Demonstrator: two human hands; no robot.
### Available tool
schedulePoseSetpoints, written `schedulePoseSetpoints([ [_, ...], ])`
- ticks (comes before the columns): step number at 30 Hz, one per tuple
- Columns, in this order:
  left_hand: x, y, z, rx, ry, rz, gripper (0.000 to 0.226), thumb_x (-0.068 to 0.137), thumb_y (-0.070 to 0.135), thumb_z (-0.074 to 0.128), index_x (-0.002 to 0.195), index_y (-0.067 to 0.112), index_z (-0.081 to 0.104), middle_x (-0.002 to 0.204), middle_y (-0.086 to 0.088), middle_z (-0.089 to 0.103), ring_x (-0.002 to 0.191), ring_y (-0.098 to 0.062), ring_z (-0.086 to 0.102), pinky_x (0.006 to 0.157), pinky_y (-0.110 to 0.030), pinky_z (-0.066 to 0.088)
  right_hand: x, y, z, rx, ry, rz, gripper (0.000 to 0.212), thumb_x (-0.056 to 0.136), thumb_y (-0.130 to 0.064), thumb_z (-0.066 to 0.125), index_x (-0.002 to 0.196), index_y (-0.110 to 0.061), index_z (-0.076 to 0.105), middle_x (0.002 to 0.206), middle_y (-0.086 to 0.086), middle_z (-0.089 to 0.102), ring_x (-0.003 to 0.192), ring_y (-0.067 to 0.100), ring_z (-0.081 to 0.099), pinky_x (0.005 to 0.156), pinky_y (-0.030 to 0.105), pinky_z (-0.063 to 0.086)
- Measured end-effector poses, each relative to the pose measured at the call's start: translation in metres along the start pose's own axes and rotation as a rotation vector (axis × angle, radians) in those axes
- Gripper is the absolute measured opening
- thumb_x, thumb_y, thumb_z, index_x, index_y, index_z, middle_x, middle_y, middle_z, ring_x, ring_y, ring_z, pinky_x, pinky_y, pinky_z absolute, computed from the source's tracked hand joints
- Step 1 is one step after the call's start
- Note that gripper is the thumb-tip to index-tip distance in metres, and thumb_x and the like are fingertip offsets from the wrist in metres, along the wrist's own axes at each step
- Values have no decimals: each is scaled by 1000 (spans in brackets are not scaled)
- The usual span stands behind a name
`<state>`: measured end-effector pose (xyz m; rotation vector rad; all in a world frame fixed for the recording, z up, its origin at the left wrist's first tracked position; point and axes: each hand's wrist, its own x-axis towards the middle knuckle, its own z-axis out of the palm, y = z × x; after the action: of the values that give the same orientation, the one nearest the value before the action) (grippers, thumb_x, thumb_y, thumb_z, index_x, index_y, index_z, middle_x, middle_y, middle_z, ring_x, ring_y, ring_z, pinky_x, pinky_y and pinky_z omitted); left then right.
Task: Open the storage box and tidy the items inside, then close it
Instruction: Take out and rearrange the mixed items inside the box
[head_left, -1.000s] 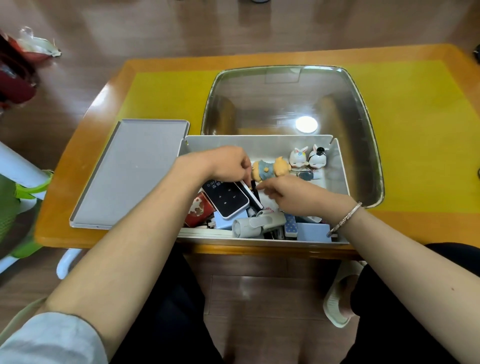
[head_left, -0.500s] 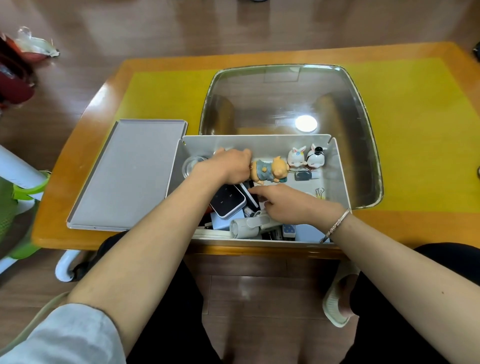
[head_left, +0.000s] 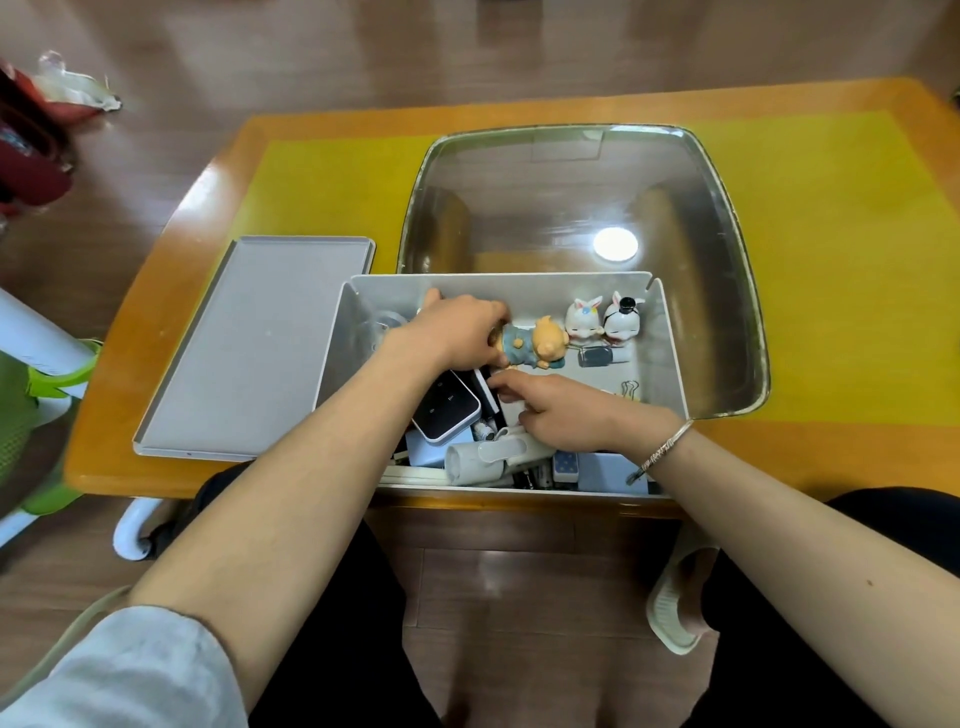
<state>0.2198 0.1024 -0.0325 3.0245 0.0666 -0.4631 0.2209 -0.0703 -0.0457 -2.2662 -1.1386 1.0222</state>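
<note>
The grey storage box (head_left: 670, 343) stands open at the table's near edge, and its lid (head_left: 260, 348) lies flat to the left. My left hand (head_left: 452, 332) reaches into the back of the box and grips the feet end of a lying figurine in blue overalls (head_left: 540, 343). My right hand (head_left: 561, 415) rests on the pile in the middle, with its fingertips touching a thin black and white item (head_left: 485, 389). Two rabbit figurines (head_left: 584, 317) stand in the far right corner. A black device (head_left: 447, 410) and a white cylinder (head_left: 475, 460) lie near the front.
A large metal tray (head_left: 727, 218) sits right behind the box on the yellow table (head_left: 831, 260). In the box also lie a small dark bottle (head_left: 597, 357) and a binder clip (head_left: 630, 389). A green and white chair (head_left: 31, 395) stands at the left.
My left hand has shifted from the thin black item to the figurine's feet end. My right hand has slid a little nearer over the pile. The box and lid have not moved.
</note>
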Motion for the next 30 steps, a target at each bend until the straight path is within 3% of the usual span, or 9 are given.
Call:
schedulePoseSetpoints([
  [5, -3, 14, 4, -32, 107, 16, 59, 78, 56, 67, 125, 24, 50, 112, 1, 65, 108, -25, 57, 89, -39, 32, 1, -2, 0, -38, -9, -8, 57, 88, 1, 38, 142, -13, 30, 142, 15, 43, 132, 25, 40, 107, 37, 34],
  [9, -2, 19, 6, 37, 204, -2, 49, 80, 49, 67, 118, 21, 55, 109, -2, 64, 105, -25, 58, 89, -39, 32, 0, -5, 0, -104, -13, -10, 45, 90, -1, 39, 133, -11, 37, 123, 20, 56, 110, 34, 53, 93, 46, 42],
  [12, -3, 18, 7, 26, 235, -24, 48, 78, 48, 68, 117, 22, 57, 109, -2, 62, 106, -24, 56, 89, -39, 33, -8, -10, -11, -163, -8, -40, 45, 91, -7, 49, 135, -14, 42, 123, 11, 57, 105, 23, 56, 92, 35, 43],
  [14, -4, 18, 9, 20, 251, -35, 49, 78, 49, 68, 117, 21, 58, 112, -4, 59, 108, -26, 55, 89, -38, 34, -16, -8, -30, -179, 135, -72, 39, 88, -10, 57, 127, -16, 56, 118, 3, 63, 96, 12, 58, 84, 18, 40],
  [16, -5, 20, 11, 15, 262, -43, 51, 78, 49, 69, 118, 20, 58, 115, -6, 58, 110, -27, 54, 87, -38, 35, -28, 0, -56, -205, 422, -81, 26, 86, -14, 63, 111, -18, 67, 103, 0, 69, 87, 12, 59, 74, 13, 34],
  [19, -7, 23, 12, 15, 287, -51, 49, 79, 44, 70, 117, 17, 58, 115, -7, 57, 109, -28, 53, 85, -38, 36, -41, 21, -87, -395, 740, 30, 25, 83, -27, 68, 106, -18, 67, 100, 2, 67, 97, 23, 55, 80, 31, 41],
  [22, -9, 26, 13, 9, 307, -57, 42, 80, 41, 68, 112, 15, 59, 113, -7, 56, 108, -28, 51, 81, -37, 35, -41, 34, -95, -510, 750, 131, 35, 80, -40, 69, 109, -20, 67, 104, 5, 65, 103, 30, 50, 84, 40, 37],
  [30, -11, 30, 15, 18, 311, -63, 35, 83, 34, 64, 112, 15, 57, 114, -7, 55, 108, -29, 50, 81, -36, 35, -25, 33, -87, -602, 745, 85, 31, 76, -45, 71, 102, -27, 70, 99, -2, 69, 100, 25, 47, 79, 35, 25],
])
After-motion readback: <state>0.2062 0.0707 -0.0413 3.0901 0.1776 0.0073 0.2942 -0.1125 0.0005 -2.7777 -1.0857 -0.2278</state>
